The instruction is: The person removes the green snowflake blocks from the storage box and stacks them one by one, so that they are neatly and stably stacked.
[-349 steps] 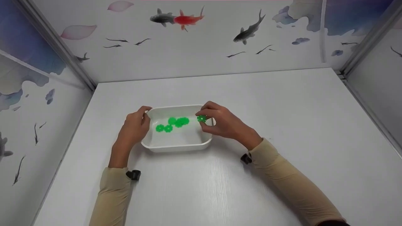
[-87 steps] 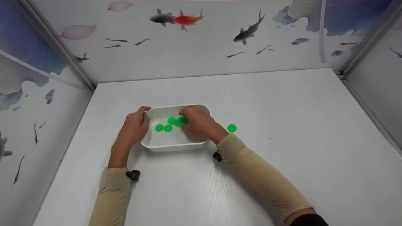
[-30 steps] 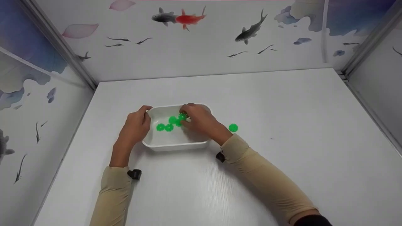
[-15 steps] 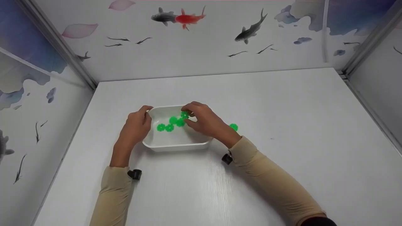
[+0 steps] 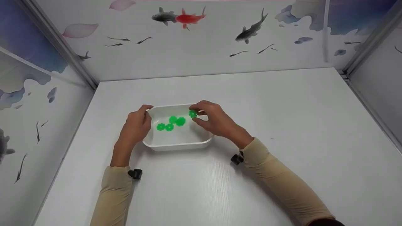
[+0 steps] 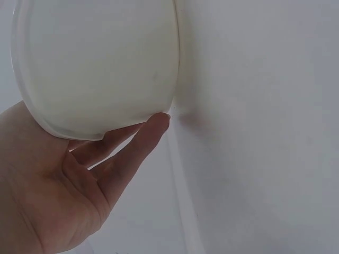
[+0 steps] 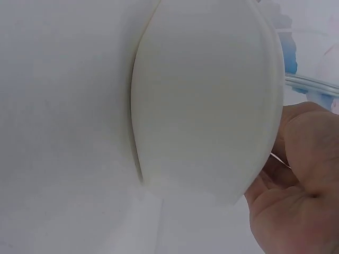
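Observation:
A white rectangular tray (image 5: 177, 146) stands on the table. My left hand (image 5: 134, 127) grips its left end; in the left wrist view the fingers of that hand (image 6: 74, 185) lie against the outer wall below the rim. Over the tray's right side, my right hand (image 5: 216, 121) pinches a green flower-shaped plastic disc (image 5: 192, 113) between thumb and fingers. Several like green discs (image 5: 169, 127) lie on the tray floor, some touching or overlapping. The right wrist view shows the tray's outer wall (image 7: 206, 106) and part of the right hand (image 7: 299, 185), its fingertips hidden.
White table (image 5: 201, 185) surrounds the tray. Behind it rises a white panel (image 5: 201, 53) with painted fish, and a side panel (image 5: 34, 116) stands at the left. Small black devices (image 5: 237, 159) sit at both cuffs.
My right hand has lifted a green disc off the cluster and moved it right, toward the tray's right side. Its wrist now hides the disc on the table. My left hand stays put.

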`<state>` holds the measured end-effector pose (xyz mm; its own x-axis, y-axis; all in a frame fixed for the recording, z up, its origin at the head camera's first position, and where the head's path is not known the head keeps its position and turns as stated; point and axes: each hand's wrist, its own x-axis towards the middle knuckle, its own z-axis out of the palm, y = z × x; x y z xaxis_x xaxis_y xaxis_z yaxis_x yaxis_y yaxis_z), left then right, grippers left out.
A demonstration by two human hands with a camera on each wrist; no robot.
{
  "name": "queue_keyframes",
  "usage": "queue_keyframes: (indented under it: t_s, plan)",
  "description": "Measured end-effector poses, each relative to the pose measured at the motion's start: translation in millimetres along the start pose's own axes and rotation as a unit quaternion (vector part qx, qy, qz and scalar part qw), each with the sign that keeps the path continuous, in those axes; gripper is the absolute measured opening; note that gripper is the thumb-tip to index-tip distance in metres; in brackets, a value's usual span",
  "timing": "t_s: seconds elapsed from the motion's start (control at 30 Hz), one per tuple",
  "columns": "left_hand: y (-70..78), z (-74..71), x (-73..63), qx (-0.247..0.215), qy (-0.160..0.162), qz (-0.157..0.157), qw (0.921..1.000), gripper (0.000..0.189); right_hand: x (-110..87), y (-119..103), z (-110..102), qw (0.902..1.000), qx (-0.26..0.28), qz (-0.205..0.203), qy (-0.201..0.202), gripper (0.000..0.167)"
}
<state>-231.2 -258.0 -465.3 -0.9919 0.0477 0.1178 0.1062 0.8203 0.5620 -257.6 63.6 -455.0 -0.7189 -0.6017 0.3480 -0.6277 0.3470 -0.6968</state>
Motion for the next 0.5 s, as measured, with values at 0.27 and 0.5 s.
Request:
queue_keyframes:
  t_s: [0.27, 0.5]
  plan:
    - [1.8, -0.4, 0.4, 0.001, -0.004, -0.004, 1.0, 0.04, -17.5, 6.2, -12.1, 0.9998, 0.011, 0.004, -0.014, 0.038]
    - [1.4, -0.5, -0.2, 0.0, -0.003, 0.002, 1.0, 0.04, -30.4, 10.3, -22.8, 0.9998, 0.017, -0.004, -0.008, 0.037]
